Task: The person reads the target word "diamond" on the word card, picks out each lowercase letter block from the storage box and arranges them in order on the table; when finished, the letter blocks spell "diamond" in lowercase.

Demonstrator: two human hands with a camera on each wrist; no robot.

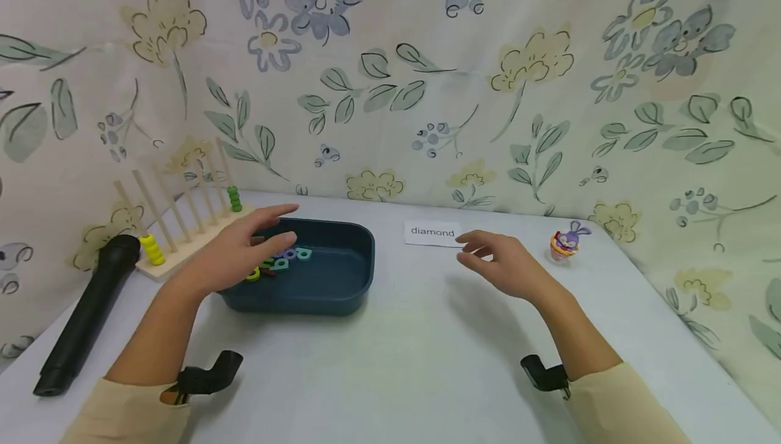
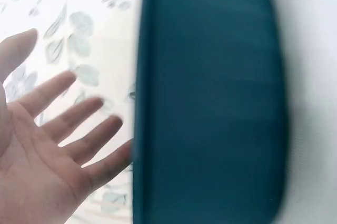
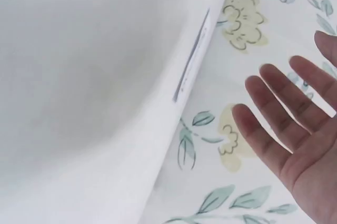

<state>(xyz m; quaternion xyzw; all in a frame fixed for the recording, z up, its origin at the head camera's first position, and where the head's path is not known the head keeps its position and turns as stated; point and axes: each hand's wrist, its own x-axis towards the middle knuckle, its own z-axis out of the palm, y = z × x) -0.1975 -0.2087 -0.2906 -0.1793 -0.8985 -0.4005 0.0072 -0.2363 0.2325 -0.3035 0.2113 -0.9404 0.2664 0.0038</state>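
My left hand point(image 1: 234, 251) is raised over the left end of a dark blue tray point(image 1: 329, 301), its fingers extended and holding nothing. Inside the tray lie several small coloured letters point(image 1: 281, 264) in green, yellow and purple, partly hidden by that hand. The left wrist view shows the palm point(image 2: 37, 166) with spread fingers beside the tray's wall point(image 2: 216, 98). Above the table, my right hand point(image 1: 503, 264) hovers with relaxed fingers and nothing in them. Its fingertips overlap the edge of a white card point(image 1: 432, 234) printed "diamond" in the head view.
To the left stands a wooden peg rack point(image 1: 189, 244) with yellow beads point(image 1: 152, 250) and green beads point(image 1: 234, 198) on its end pegs. A black cylinder point(image 1: 88, 315) leans there. A small purple-eared figurine point(image 1: 564, 242) sits at right. Floral cloth point(image 1: 390, 132) hangs behind the white table point(image 1: 396, 376).
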